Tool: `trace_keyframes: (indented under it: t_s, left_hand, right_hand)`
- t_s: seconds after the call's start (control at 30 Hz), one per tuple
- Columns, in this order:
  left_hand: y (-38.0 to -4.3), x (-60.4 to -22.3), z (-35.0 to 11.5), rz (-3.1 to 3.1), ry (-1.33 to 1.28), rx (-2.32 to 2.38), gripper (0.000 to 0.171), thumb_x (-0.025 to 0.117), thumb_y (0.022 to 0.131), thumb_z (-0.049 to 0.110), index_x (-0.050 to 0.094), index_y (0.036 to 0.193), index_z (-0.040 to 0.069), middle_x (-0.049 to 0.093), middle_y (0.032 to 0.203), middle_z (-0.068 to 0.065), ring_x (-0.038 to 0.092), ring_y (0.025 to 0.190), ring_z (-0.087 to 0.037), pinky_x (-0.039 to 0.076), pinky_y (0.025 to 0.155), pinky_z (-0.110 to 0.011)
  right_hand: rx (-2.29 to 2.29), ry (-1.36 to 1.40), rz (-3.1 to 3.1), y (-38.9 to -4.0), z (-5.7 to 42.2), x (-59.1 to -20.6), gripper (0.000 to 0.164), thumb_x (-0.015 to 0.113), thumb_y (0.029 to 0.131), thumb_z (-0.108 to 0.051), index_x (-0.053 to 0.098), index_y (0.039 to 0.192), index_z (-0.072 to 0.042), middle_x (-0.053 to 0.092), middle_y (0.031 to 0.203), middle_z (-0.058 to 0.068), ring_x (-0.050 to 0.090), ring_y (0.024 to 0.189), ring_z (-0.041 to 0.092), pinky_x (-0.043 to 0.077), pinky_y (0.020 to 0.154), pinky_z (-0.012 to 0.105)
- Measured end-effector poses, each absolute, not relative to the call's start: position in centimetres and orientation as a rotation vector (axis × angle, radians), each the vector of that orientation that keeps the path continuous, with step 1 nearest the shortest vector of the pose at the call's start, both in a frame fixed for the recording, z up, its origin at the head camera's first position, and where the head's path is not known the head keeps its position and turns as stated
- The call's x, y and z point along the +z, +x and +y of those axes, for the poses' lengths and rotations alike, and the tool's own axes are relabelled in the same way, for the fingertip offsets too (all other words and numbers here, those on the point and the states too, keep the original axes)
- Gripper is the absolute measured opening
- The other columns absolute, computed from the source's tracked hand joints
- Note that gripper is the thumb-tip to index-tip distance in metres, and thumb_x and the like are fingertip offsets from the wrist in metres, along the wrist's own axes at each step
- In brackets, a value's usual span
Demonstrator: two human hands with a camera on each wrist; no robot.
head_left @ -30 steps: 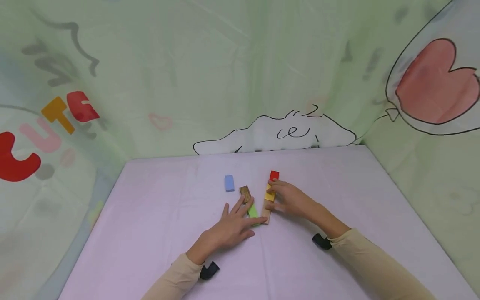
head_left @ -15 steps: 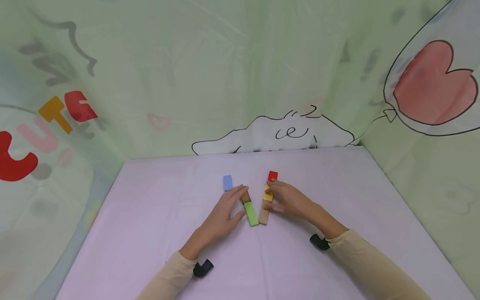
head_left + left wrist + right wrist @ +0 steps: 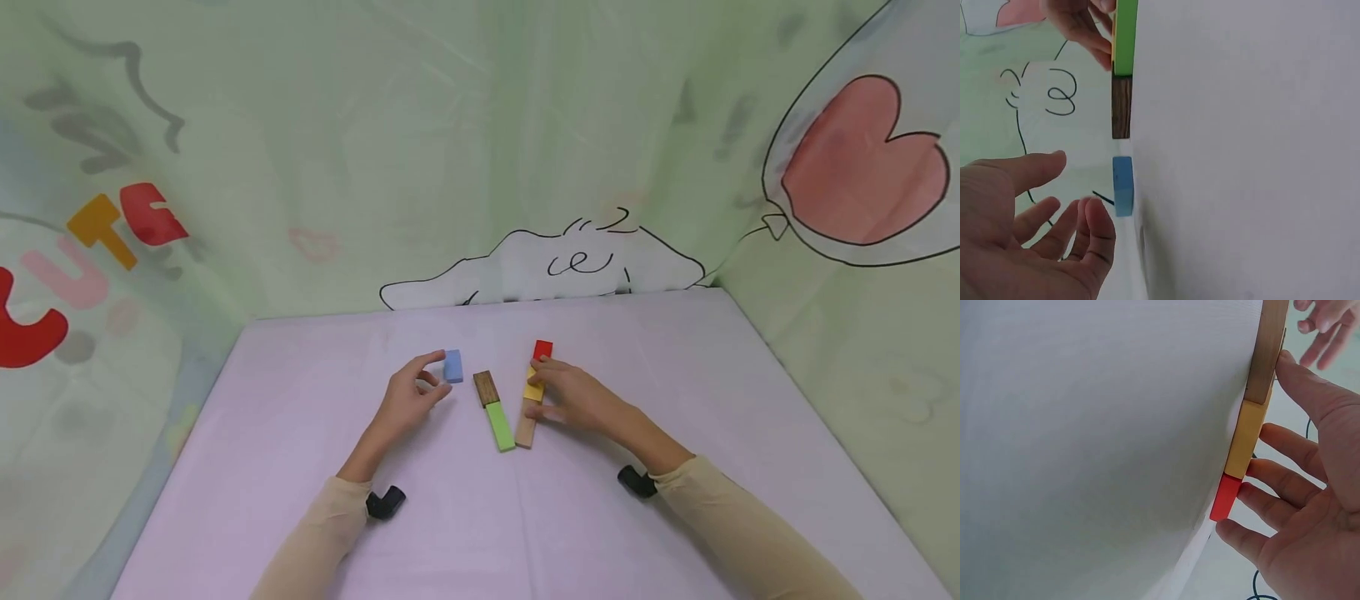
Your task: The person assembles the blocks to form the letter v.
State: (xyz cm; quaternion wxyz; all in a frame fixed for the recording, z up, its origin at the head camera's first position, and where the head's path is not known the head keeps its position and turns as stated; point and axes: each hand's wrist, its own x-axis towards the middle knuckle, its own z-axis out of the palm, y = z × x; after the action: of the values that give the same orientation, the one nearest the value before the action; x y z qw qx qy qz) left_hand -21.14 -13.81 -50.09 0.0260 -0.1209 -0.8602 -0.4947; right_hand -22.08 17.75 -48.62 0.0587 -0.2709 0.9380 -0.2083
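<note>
My left hand (image 3: 405, 400) hovers just left of the blue block (image 3: 453, 367), thumb and index finger spread apart, holding nothing. In the left wrist view that blue block (image 3: 1123, 186) lies beyond the fingertips. My right hand (image 3: 581, 400) rests its fingertips along a line of three blocks: red (image 3: 543, 349), yellow (image 3: 533, 387) and plain wood (image 3: 526, 429). Its thumb touches the plain wood block (image 3: 1266, 356) in the right wrist view, while the other fingers lie along the yellow block (image 3: 1246, 437) and red block (image 3: 1226, 497).
A dark brown block (image 3: 486, 389) and a green block (image 3: 500, 427) lie end to end, slanting toward the plain wood block's near end as a V. All lie on a pale cloth-covered table (image 3: 637, 550). A printed curtain (image 3: 360, 150) stands behind it.
My left hand has lifted off the green and brown blocks and moved left and away to the blue block. The right hand has stayed on its line of blocks.
</note>
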Motion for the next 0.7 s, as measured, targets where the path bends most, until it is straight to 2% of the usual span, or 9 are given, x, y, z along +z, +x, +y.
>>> trace_keyframes:
  t_s: [0.13,0.23,0.3,0.43,0.7]
  left_hand:
    - [-22.0,-50.3,-14.3,-2.711,-0.265,-1.605,0.057,0.077,0.094,0.006,0.061,0.148,0.01,0.075,0.105,-0.019,0.061,0.075,-0.011,0.047,0.061,-0.02]
    - [-22.6,-50.5,-14.6,-2.753,-0.237,-1.647,0.058,0.077,0.095,0.007,0.059,0.15,0.012,0.068,0.072,-0.014,0.052,0.059,-0.009,0.041,0.054,-0.022]
    - [-22.9,-50.5,-14.8,-2.789,-0.238,-1.653,0.06,0.077,0.095,0.009,0.057,0.152,0.013,0.062,0.061,-0.008,0.048,0.054,-0.009,0.039,0.052,-0.023]
    - [-23.4,-50.6,-15.2,-2.864,-0.253,-1.627,0.064,0.077,0.096,0.011,0.053,0.156,0.015,0.052,0.055,0.004,0.045,0.052,-0.008,0.039,0.051,-0.023]
    - [-24.4,-50.5,-15.7,-2.963,-0.285,-1.642,0.076,0.079,0.094,0.01,0.044,0.162,0.014,0.05,0.053,0.005,0.045,0.049,-0.009,0.04,0.053,-0.026]
  right_hand:
    - [-0.621,-0.812,2.842,-22.1,17.7,-48.6,0.055,0.082,0.092,-0.04,0.072,0.128,0.0,0.055,0.158,0.021,0.052,0.148,0.042,0.044,0.121,0.055]
    - [-0.621,-0.805,2.844,-22.0,17.7,-48.5,0.054,0.083,0.092,-0.039,0.072,0.128,0.0,0.055,0.158,0.021,0.052,0.148,0.042,0.044,0.121,0.055]
    - [-0.622,-0.804,2.846,-22.0,17.6,-48.5,0.054,0.083,0.092,-0.04,0.072,0.128,-0.001,0.056,0.158,0.021,0.052,0.148,0.041,0.044,0.121,0.055]
    - [-0.626,-0.812,2.845,-22.1,17.5,-48.4,0.055,0.083,0.091,-0.04,0.072,0.129,-0.001,0.056,0.157,0.02,0.053,0.147,0.04,0.045,0.12,0.054]
    - [-0.622,-0.811,2.844,-21.9,17.6,-48.3,0.055,0.083,0.092,-0.039,0.072,0.128,0.0,0.056,0.157,0.021,0.052,0.148,0.041,0.044,0.121,0.054]
